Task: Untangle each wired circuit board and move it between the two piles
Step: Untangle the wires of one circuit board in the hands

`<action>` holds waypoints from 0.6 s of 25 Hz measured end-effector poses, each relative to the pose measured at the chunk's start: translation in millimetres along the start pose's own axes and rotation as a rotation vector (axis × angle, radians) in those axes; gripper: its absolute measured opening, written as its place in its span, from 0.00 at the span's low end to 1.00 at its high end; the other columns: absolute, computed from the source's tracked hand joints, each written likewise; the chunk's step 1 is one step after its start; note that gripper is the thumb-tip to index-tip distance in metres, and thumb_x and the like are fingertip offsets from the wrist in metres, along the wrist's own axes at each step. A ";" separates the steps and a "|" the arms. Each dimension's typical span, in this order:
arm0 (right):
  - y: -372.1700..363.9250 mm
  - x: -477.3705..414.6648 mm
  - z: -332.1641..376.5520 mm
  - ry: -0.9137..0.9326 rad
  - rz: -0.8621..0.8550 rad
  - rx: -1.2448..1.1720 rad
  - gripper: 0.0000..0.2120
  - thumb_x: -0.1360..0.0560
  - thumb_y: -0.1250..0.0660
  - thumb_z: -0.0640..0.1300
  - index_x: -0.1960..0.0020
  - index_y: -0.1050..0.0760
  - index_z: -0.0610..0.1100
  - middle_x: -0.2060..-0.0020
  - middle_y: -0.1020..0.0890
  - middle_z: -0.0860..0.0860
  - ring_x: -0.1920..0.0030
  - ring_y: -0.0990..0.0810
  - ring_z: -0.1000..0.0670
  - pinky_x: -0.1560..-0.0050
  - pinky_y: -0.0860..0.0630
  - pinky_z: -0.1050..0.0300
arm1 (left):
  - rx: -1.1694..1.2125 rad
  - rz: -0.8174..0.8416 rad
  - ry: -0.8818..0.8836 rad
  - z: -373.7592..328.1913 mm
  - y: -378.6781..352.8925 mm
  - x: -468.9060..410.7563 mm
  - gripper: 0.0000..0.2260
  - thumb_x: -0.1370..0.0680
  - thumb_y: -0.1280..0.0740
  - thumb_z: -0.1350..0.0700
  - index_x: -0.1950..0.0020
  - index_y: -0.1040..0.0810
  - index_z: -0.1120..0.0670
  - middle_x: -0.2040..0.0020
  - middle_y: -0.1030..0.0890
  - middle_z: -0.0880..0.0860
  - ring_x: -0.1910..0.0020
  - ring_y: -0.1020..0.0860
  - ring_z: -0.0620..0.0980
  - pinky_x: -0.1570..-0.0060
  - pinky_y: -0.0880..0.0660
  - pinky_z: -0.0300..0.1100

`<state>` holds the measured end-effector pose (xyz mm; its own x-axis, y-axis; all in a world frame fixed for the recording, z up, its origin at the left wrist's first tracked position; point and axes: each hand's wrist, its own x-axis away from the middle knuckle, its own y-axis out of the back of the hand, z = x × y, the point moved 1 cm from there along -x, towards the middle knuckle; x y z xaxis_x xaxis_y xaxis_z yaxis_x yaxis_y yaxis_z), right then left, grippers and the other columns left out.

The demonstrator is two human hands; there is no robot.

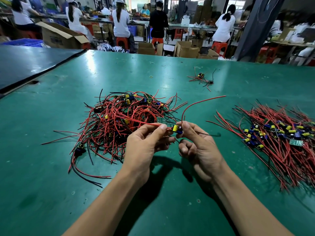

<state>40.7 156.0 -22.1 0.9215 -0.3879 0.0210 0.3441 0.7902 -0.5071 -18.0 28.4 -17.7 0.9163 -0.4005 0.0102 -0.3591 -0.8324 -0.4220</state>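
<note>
Fingers (159,128) of the left hand (144,145) pinch a red wire (153,124) trailing from the tangled pile (126,114).
Just right of them, the right hand (199,147) pinches the circuit board (176,129) by its yellow capacitor, above the surface (51,133). Untangling looks to be the step in hand. Next, I judge, the wire must slide clear before the board goes to the combed pile (276,133) at right. No writing is legible; the print on a far cardboard box (58,38) is too blurred.

Bright overhead light glares off the table (119,68) — edges bowed, background soft.
</note>
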 end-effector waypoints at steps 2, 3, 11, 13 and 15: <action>-0.2 0.2 -1.4 0.008 0.015 0.037 0.19 0.38 0.21 0.46 0.50 0.19 0.41 0.63 0.18 0.49 0.75 0.29 0.54 0.75 0.31 0.65 | -0.010 -0.012 0.000 1.0 0.5 -0.2 0.02 0.25 0.29 0.61 0.53 0.20 0.57 0.59 0.15 0.58 0.64 0.16 0.52 0.60 0.22 0.44; -0.3 0.3 -2.4 0.008 0.008 0.060 0.18 0.39 0.21 0.46 0.51 0.18 0.42 0.63 0.18 0.49 0.74 0.29 0.54 0.74 0.31 0.64 | -0.014 -0.017 -0.002 1.8 0.9 0.3 0.02 0.25 0.29 0.61 0.53 0.20 0.57 0.59 0.15 0.58 0.63 0.16 0.52 0.60 0.23 0.44; 5.3 -2.7 2.0 -0.222 -0.126 -0.056 0.07 0.35 0.27 0.48 0.59 0.16 0.47 0.65 0.19 0.51 0.71 0.28 0.56 0.71 0.30 0.64 | -0.027 0.152 0.020 8.8 0.8 1.6 0.09 0.29 0.28 0.67 0.53 0.17 0.55 0.53 0.14 0.57 0.56 0.16 0.50 0.59 0.20 0.39; 9.1 -2.6 5.8 -0.252 -0.082 -0.058 0.07 0.35 0.28 0.47 0.60 0.16 0.46 0.64 0.19 0.50 0.70 0.27 0.54 0.68 0.30 0.61 | -0.045 0.181 0.094 10.2 1.8 -0.4 0.09 0.26 0.32 0.68 0.51 0.18 0.57 0.52 0.14 0.58 0.58 0.16 0.51 0.61 0.19 0.39; 11.0 -1.0 7.4 -0.284 0.018 -0.022 0.07 0.32 0.30 0.45 0.58 0.15 0.45 0.60 0.19 0.46 0.65 0.23 0.49 0.58 0.26 0.53 | -0.040 0.175 0.183 9.8 1.5 -2.2 0.05 0.23 0.32 0.61 0.50 0.19 0.59 0.55 0.15 0.59 0.62 0.17 0.53 0.63 0.21 0.41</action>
<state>44.9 168.6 -21.3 0.9421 -0.2225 0.2508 0.3258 0.7842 -0.5281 -18.8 31.8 -27.2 0.7934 -0.5995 0.1057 -0.5195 -0.7573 -0.3956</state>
